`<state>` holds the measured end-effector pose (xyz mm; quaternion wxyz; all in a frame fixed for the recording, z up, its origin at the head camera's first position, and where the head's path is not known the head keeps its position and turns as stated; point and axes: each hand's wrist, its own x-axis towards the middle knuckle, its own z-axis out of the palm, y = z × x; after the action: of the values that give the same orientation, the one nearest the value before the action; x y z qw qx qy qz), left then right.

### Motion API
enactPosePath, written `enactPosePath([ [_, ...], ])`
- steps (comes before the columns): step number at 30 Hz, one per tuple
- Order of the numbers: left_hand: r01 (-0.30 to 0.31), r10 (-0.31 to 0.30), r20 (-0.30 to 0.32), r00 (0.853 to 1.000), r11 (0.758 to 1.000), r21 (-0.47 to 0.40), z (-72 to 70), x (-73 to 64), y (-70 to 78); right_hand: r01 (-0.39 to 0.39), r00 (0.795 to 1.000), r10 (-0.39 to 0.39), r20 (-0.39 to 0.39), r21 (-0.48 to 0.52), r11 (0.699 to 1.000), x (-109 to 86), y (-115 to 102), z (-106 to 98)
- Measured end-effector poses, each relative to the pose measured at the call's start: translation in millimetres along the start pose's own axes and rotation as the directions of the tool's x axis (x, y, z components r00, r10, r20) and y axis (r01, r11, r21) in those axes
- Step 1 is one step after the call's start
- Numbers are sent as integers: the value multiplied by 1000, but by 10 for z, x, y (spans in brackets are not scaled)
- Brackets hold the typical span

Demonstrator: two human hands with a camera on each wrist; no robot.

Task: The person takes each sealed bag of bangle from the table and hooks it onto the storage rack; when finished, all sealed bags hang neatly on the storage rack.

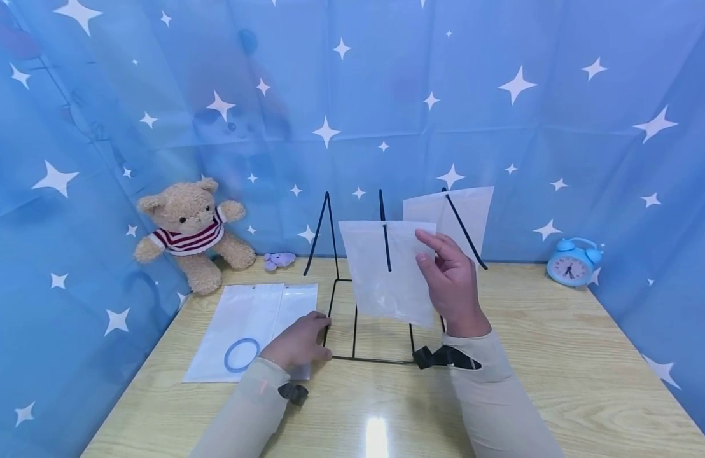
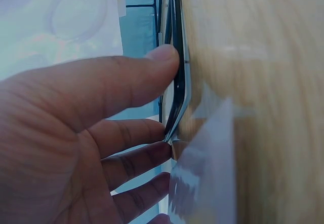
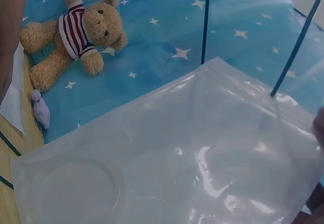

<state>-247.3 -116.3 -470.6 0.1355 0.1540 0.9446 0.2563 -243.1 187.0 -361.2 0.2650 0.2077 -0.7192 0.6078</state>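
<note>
A black wire rack (image 1: 354, 331) with several slanted prongs stands on the table. My left hand (image 1: 298, 341) holds its front left corner, the thumb on one side of the wire and fingertips on the other. A translucent plastic bag (image 1: 381, 280) hangs by its top hole from the middle prong; a faint ring shape shows inside it in the right wrist view. At its upper right corner is my right hand (image 1: 452, 286), thumb and index finger apart against the plastic. A second bag (image 1: 473, 213) hangs on the right prong, partly behind that hand.
White bags (image 1: 238, 312) lie flat at the left, a blue ring (image 1: 241, 355) on them. A teddy bear (image 1: 189, 232) and a small purple toy (image 1: 279, 261) are at the back left. A blue alarm clock (image 1: 574, 262) stands back right, before the starry curtain (image 1: 501, 127).
</note>
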Motion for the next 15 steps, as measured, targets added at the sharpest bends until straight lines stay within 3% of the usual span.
enactPosePath([
  [8,2,-2,5,1000,1000,8,-7,9,8,-34,999,33,30,25,999,10,5,7],
  [15,-15,14,6,1000,1000,20,3,21,-14,-9,998,9,65,6,1000,27,32,15],
])
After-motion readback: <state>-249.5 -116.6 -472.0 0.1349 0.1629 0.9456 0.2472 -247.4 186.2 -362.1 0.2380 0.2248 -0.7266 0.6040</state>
